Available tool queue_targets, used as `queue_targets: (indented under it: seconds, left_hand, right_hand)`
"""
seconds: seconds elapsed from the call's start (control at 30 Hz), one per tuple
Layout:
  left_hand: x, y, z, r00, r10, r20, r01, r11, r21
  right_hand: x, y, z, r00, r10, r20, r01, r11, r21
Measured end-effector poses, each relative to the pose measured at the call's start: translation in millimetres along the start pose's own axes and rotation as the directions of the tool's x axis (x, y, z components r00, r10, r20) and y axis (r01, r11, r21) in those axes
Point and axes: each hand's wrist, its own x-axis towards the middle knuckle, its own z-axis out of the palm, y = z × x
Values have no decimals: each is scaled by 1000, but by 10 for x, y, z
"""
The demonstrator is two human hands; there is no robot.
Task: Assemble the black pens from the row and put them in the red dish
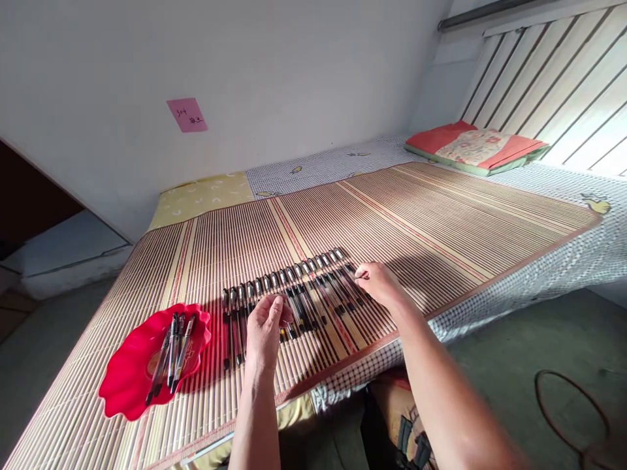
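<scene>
A row of several black pens lies side by side on a striped bamboo mat. My left hand hovers over the middle of the row, its fingers curled with the thumb against them; what they hold, if anything, is hidden. At the right end of the row, my right hand pinches the tip of a pen. A red scalloped plate at the left holds several more pens.
The mat covers a bed with a checked sheet. A red and floral pillow lies at the far right by a window. A pink note is stuck on the white wall. A wire loop lies on the floor at the right.
</scene>
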Motion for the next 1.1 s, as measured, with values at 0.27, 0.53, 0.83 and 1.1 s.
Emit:
queue_targets:
  seconds: [0.27,0.53,0.83,1.1]
  left_hand:
    - [-5,16,8,1000,-5,-5,5,1000,2]
    - [-17,-25,21,1000,-12,14,12,1000,0]
    - [-262,255,206,781,-171,600,101,984,148]
    - [-390,179,418,516,-379,768,273,923,272]
  right_hand:
    - [-18,-5,-16,1000,17,-16,-17,1000,9]
    - [-25,13,-128,996,4,-94,-11,997,-75]
    - [684,-507,-44,965,-262,-25,263,953,153]
    - [661,-614,-81,968,-245,-62,252,917,310]
